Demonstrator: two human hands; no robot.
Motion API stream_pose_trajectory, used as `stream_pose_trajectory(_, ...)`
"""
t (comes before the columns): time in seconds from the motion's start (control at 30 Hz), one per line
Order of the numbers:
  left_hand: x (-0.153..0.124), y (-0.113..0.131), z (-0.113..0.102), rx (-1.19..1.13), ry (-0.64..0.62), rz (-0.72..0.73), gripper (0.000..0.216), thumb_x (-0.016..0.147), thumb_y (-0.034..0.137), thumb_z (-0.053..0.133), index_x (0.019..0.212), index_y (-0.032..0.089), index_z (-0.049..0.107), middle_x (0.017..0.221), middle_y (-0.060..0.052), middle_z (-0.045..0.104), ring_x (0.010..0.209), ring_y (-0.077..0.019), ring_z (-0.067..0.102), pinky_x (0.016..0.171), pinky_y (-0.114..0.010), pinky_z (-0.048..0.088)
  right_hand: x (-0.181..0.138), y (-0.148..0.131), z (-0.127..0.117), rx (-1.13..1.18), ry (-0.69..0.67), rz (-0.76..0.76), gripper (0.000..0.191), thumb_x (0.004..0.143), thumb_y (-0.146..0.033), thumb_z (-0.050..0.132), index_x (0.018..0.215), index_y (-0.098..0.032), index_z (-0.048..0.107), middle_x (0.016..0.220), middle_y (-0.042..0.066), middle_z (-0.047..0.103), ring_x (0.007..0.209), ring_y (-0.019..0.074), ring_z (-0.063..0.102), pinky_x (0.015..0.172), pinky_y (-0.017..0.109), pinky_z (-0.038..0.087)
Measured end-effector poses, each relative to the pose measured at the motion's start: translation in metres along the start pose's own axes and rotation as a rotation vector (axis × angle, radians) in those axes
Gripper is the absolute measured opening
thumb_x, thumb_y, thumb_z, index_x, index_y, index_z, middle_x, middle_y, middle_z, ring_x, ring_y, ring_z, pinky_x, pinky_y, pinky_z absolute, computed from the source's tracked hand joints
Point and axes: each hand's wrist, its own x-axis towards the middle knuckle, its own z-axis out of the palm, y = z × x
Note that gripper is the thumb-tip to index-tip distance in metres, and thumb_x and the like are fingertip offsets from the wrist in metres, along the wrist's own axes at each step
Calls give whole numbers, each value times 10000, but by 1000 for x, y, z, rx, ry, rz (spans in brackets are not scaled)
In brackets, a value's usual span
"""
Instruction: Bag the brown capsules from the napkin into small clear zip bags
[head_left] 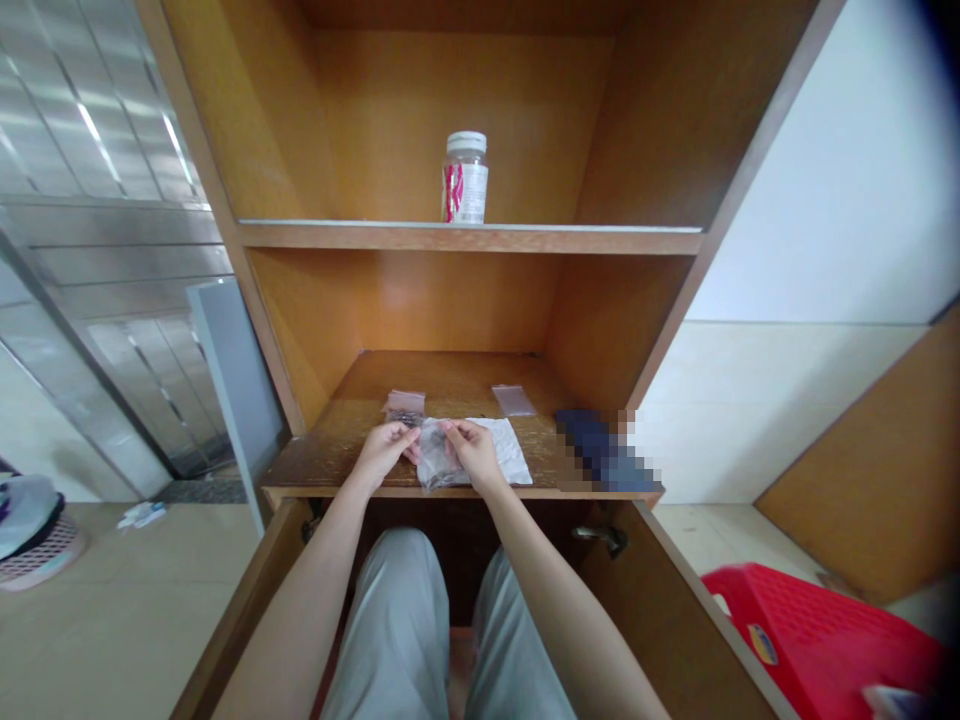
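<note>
A small clear plastic bag is stretched between my two hands, just over the front of the wooden shelf. My left hand pinches its left edge. The thumb and fingers of my right hand are closed on its right side. Beneath the bag lies a crumpled white paper or cloth, partly covered by my right hand. Close behind my left hand sit a dark, see-through packet and a stack of small pinkish bags. Another flat clear bag lies farther back on the right.
A white-capped jar stands on the upper shelf. A dark blue, partly pixelated object lies at the right. Below, cabinet doors stand open around my knees. A red basket is on the right, a bin far left.
</note>
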Motion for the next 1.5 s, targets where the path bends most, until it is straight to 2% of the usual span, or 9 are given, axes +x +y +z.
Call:
stream_pose_trajectory(0.23, -2, 8, 2, 1, -6, 28, 337, 748, 439, 525, 594, 138, 524, 504, -11, 582, 474, -126, 558, 530, -244, 445, 2, 3, -1, 28, 52, 26, 366, 715, -506, 509, 786, -166, 626, 358, -67, 398, 297, 80, 299, 329, 214, 205)
stream_pose_trajectory(0.4, -6, 15, 3, 8, -161, 9, 291, 723, 407, 564, 636, 130, 579, 566, -18, 601, 517, -134, 570, 545, -245, 440, 3, 4, -2, 89, 112, 59, 384, 731, -509, 498, 855, -165, 614, 352, -79, 390, 267, 66, 264, 288, 204, 176)
stream_pose_trajectory(0.47, -5, 16, 3, 19, -167, 29, 269, 722, 388, 567, 645, 132, 591, 578, -14, 604, 532, -133, 571, 563, -244, 436, 2, 3, -2, 119, 119, 71, 393, 732, -515, 496, 873, -166, 606, 360, -81, 399, 257, 65, 266, 276, 205, 174)
stream_pose_trajectory(0.77, -4, 15, 3, -2, 180, 159, 231, 747, 383, 532, 727, 154, 561, 639, -26, 646, 582, -133, 577, 571, -228, 414, 2, 2, -3, 216, 57, 50, 408, 748, -492, 482, 950, -153, 584, 475, -56, 494, 292, 61, 377, 297, 191, 252)
stream_pose_trajectory(0.93, 21, 32, -14, 26, 406, 242, 216, 766, 389, 491, 747, 174, 510, 654, -13, 635, 616, -133, 586, 606, -236, 423, 3, 4, -2, 249, 64, 92, 347, 732, -442, 505, 896, -147, 584, 477, -59, 490, 290, 59, 374, 299, 189, 243)
stream_pose_trajectory(1.07, 54, 44, -27, 221, 498, 192, 177, 762, 334, 488, 754, 161, 526, 592, -19, 614, 603, -151, 593, 631, -262, 429, 2, 4, -1, 224, 49, 97, 297, 726, -416, 511, 852, -159, 589, 477, -60, 484, 292, 58, 353, 299, 195, 233)
stream_pose_trajectory(1.17, 71, 39, -28, 348, 537, 86, 139, 760, 264, 471, 806, 149, 537, 563, -24, 608, 587, -164, 595, 623, -271, 428, 2, 4, -1, 204, 40, 107, 276, 729, -406, 507, 837, -166, 589, 480, -59, 479, 297, 59, 347, 301, 198, 237)
stream_pose_trajectory(1.33, 81, 22, -25, 634, 545, -31, 181, 772, 270, 452, 887, 169, 549, 688, -50, 652, 745, -194, 617, 705, -296, 419, 2, 5, -1, 162, 32, 112, 277, 739, -409, 494, 825, -166, 596, 487, -53, 482, 304, 62, 349, 304, 199, 250)
stream_pose_trajectory(1.5, 83, 16, -25, 817, 563, -86, 179, 762, 279, 453, 895, 203, 545, 868, -64, 664, 895, -227, 592, 816, -362, 361, 3, 6, -1, 129, 12, 87, 290, 750, -419, 483, 824, -166, 604, 487, -53, 468, 301, 56, 344, 302, 193, 251)
